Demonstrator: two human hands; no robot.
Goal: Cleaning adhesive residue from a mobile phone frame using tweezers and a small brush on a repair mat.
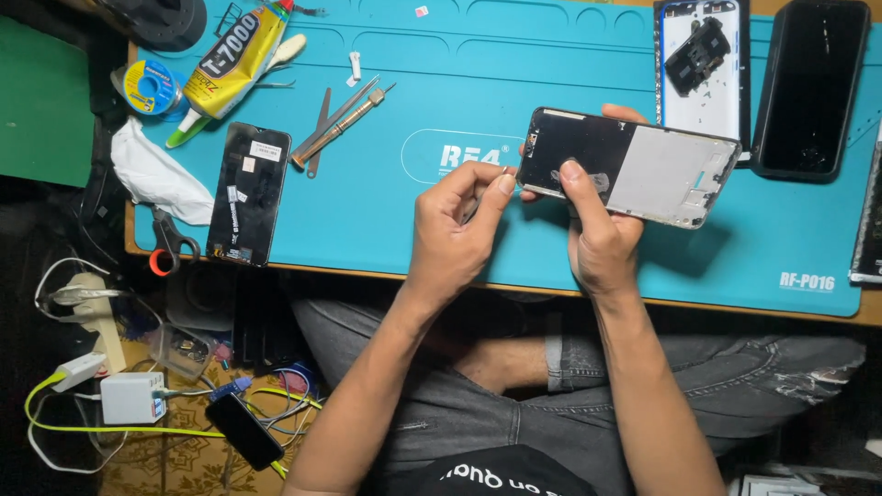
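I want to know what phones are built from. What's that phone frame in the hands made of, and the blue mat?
The phone frame looks like silvery matte metal, with a glossy black part. The blue mat looks like soft rubbery silicone: smooth, dull, with moulded trays.

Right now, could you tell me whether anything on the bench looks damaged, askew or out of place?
The right hand holds a bare phone frame with no screen, while the left hand pinches something too small to identify. A detached dark screen panel lies askew on the blue mat. A crumpled white cloth overhangs the mat's left edge.
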